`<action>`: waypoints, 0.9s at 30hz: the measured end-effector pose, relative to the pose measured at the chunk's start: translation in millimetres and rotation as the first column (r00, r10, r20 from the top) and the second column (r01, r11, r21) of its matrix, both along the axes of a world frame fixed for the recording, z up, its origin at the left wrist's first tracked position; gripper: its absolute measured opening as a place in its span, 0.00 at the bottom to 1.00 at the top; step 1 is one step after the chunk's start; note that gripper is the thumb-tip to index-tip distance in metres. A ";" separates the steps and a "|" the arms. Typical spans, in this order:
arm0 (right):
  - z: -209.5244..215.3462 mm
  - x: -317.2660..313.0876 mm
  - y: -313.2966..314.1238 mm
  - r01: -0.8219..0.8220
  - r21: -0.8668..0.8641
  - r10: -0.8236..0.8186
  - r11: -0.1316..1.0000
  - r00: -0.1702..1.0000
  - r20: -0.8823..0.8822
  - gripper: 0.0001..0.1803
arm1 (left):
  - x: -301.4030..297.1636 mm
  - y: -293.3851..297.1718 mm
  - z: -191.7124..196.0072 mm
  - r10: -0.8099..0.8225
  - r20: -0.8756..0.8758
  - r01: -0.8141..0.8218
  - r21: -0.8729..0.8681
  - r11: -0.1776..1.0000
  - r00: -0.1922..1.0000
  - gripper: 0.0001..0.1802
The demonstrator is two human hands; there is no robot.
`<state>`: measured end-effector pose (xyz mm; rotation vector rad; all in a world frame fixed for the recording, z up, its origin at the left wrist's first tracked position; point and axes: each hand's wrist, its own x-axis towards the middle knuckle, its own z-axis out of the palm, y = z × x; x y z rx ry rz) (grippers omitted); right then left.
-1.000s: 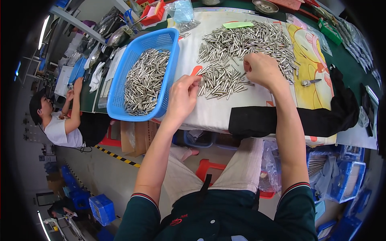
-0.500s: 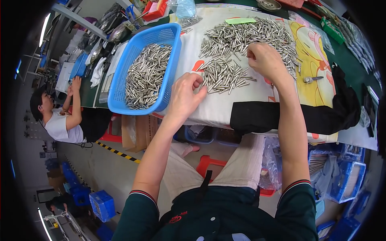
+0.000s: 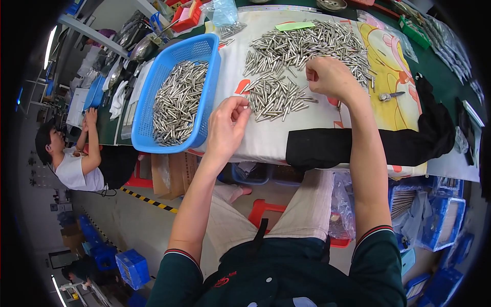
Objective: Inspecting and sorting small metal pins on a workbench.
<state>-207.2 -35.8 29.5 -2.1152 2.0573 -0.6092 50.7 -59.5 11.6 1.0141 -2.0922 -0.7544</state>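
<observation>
Two heaps of short silvery metal pins lie on a pale patterned cloth (image 3: 327,120): a broad far pile (image 3: 276,48) and a smaller near pile (image 3: 279,97). My left hand (image 3: 225,128) is beside the near pile's left edge, thumb and fingers curled toward each other; anything between the fingertips is too small to make out. At the near right side of the broad pile, my right hand (image 3: 332,79) is curled closed, its fingertips mostly hidden behind the hand. To the left, a blue perforated plastic basket (image 3: 210,77) holds many similar pins (image 3: 179,102).
A black cloth (image 3: 322,148) lies along the table's near edge. A small knife-like tool (image 3: 391,95) rests to the right. A light green strip (image 3: 295,26) lies on the far pile. Beyond the basket, a person (image 3: 76,163) works at the left.
The whole view has shifted slightly left. My left thumb and fingers have come closer together. My right hand has curled more tightly near the broad pile.
</observation>
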 end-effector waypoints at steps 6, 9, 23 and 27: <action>16.5 7.1 9.7 -0.073 0.278 0.056 0.958 0.996 0.071 0.06 | 5.2 -0.8 -8.2 -0.030 0.069 0.034 -0.066 0.997 0.997 0.05; 14.0 12.8 9.9 -0.109 0.206 0.105 0.972 0.994 0.033 0.05 | 7.8 1.2 -11.9 -0.025 0.067 0.031 -0.094 0.995 0.997 0.04; 5.0 30.5 4.6 0.062 0.009 -0.056 0.998 0.951 -0.304 0.05 | 7.9 12.1 -10.0 0.079 0.248 0.017 -0.362 0.932 0.965 0.08; -2.1 18.1 2.3 0.025 -0.001 -0.025 1.000 0.961 -0.276 0.05 | 8.4 10.9 -12.0 0.134 0.252 -0.018 -0.418 0.908 0.958 0.08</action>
